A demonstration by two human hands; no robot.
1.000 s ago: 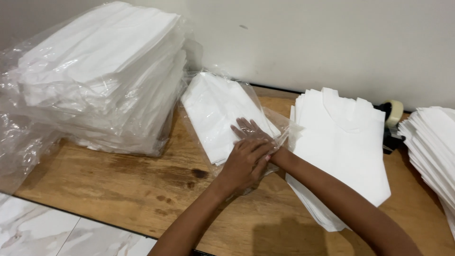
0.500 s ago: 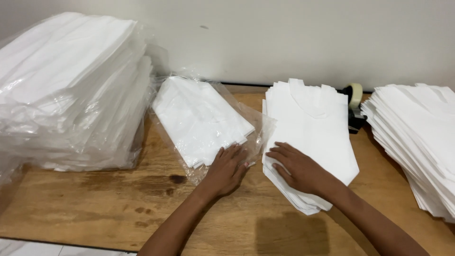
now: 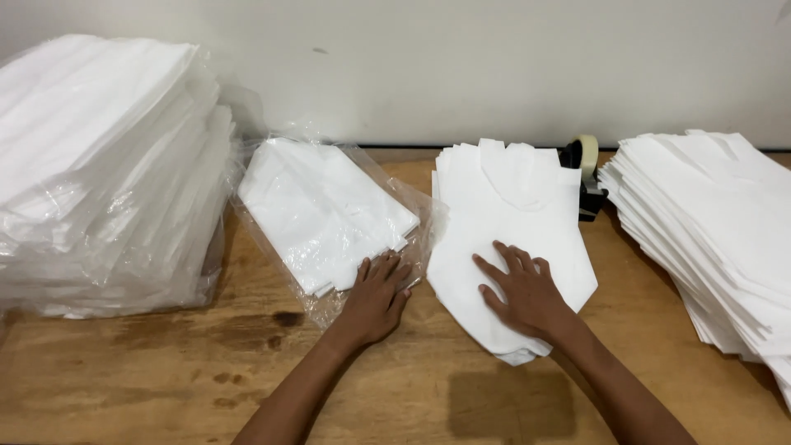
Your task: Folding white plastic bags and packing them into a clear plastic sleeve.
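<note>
A clear plastic packet of folded white bags (image 3: 325, 210) lies on the wooden table (image 3: 148, 371), left of centre. My left hand (image 3: 376, 297) rests flat on the packet's near open end, fingers spread. A small stack of loose white bags (image 3: 515, 206) lies to its right. My right hand (image 3: 521, 290) lies flat on that stack's lower part, fingers apart. Neither hand grips anything.
A tall pile of plastic-wrapped white bag packets (image 3: 99, 165) fills the left side. A big fanned stack of loose white bags (image 3: 717, 222) sits at the right edge. A tape dispenser (image 3: 583, 169) stands behind the middle stack, against the pale wall.
Both hands were together on the packet's end. My right hand has moved right onto the loose stack, while the left stays on the packet. The view has shifted right.
</note>
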